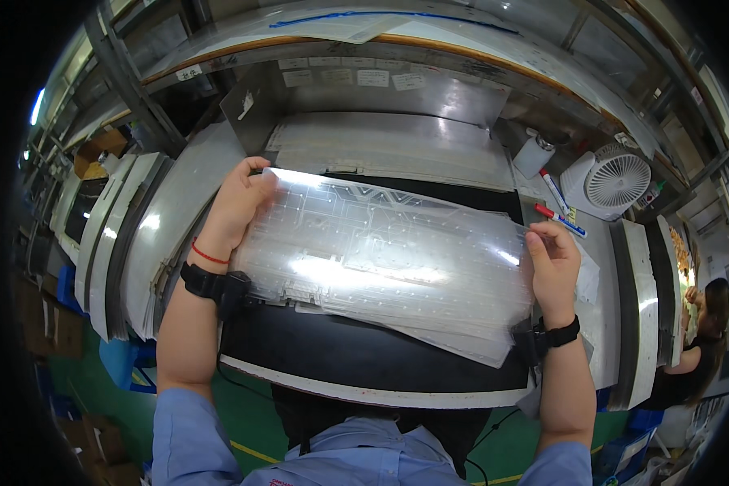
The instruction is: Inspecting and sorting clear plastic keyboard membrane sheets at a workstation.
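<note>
A clear plastic sheet [397, 235] with fine printed circuit lines and dots spans the space between my hands, glossy with reflected light. My left hand [239, 202] pinches its upper left corner. At the right edge, my right hand [553, 263] grips it between thumb and fingers. Beneath it lie more similar sheets [462, 347], their edges poking out toward me over a black work mat [300, 344]. Behind, a stack of translucent sheets [397, 142] rests inside a metal bin [445, 81].
On the right stand a white fan [616, 180], a dispenser bottle [533, 154] and markers [560, 220]. Thick sheet stacks [174, 227] flank the left side, others [636, 300] the right. A shelf [397, 39] crosses overhead. A person [697, 348] is at the far right.
</note>
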Tool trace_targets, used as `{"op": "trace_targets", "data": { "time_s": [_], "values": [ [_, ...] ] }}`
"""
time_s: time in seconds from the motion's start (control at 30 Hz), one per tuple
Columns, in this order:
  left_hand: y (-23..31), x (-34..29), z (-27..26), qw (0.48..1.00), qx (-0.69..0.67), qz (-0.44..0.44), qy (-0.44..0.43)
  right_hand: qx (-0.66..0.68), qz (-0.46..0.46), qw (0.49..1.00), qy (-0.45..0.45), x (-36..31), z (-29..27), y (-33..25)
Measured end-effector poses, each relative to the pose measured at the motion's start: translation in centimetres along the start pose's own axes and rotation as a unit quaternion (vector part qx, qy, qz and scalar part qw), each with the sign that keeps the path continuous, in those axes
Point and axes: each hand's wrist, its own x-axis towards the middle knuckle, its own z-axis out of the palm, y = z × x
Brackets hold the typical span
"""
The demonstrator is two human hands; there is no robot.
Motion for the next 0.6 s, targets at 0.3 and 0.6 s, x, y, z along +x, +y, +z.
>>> {"op": "trace_targets", "data": {
  "time_s": [0.3, 0.6],
  "values": [
    [1.2, -1.2, 1.6, 0.996, 0.082, 0.020, -0.027, -0.004, -0.012, 1.000, -0.004, -0.1, 0.1, 0.4],
    [0.5, -0.1, 0.5, 0.998, -0.052, -0.030, 0.012, 0.002, 0.013, 1.000, 0.004, -0.1, 0.0, 0.4]
  ]
}}
